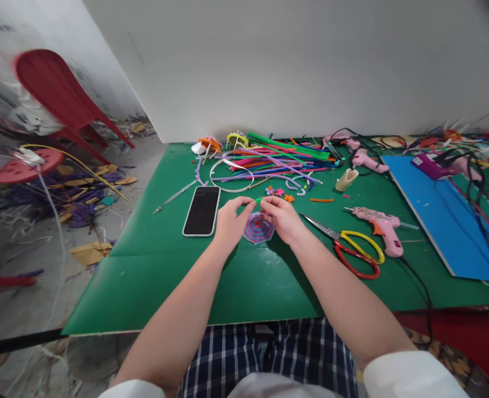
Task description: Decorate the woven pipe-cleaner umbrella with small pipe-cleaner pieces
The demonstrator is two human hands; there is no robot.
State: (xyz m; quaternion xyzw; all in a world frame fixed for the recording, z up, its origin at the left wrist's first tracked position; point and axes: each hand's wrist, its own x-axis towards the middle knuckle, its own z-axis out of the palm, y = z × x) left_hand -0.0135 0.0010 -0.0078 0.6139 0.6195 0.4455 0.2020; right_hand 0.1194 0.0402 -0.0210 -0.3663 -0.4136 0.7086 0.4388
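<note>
My left hand (pixel 231 219) and my right hand (pixel 283 216) meet over a round spiral disc (pixel 258 229) of blue and pink pipe cleaner, which lies on the green table (pixel 153 276). Both hands pinch its upper edge, where a short green pipe cleaner piece (pixel 258 200) shows between the fingertips. Small flower shapes (pixel 278 192) of pipe cleaner lie just beyond the hands. A black phone (pixel 202 210) rests face up to the left of my left hand.
Red and yellow scissors (pixel 354 249) and a pink glue gun (pixel 380 225) lie right of my hands. A heap of coloured pipe cleaners (pixel 277 157) fills the back of the table. A blue board (pixel 443 221) lies at the right, red chairs (pixel 53 88) stand at the left.
</note>
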